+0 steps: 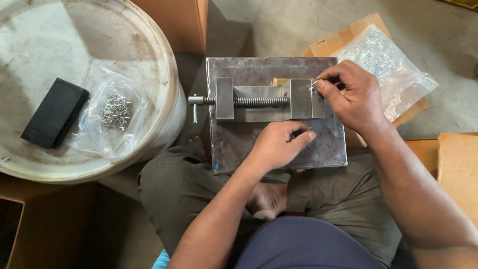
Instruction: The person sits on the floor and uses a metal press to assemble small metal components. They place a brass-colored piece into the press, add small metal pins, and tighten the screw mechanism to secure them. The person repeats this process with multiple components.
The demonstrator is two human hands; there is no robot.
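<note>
Both forearms are bare, no sleeves, watch or rings in sight. The person wears olive-grey trousers (179, 184), creased at the knees, and a dark navy top (303, 244) at six o'clock. One foot (269, 199) is bare.

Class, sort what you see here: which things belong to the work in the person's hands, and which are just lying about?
In use:
- small wire spring, pinched by right hand
- metal vise on steel plate
- left hand, resting on the plate
- bag of springs, likely the supply

Lying about:
- black case
- white drum lid

Small workshop, concrete floor (279, 25), steel vise (269, 99), cardboard boxes (458, 164), bagged metal parts (386, 67)
</note>
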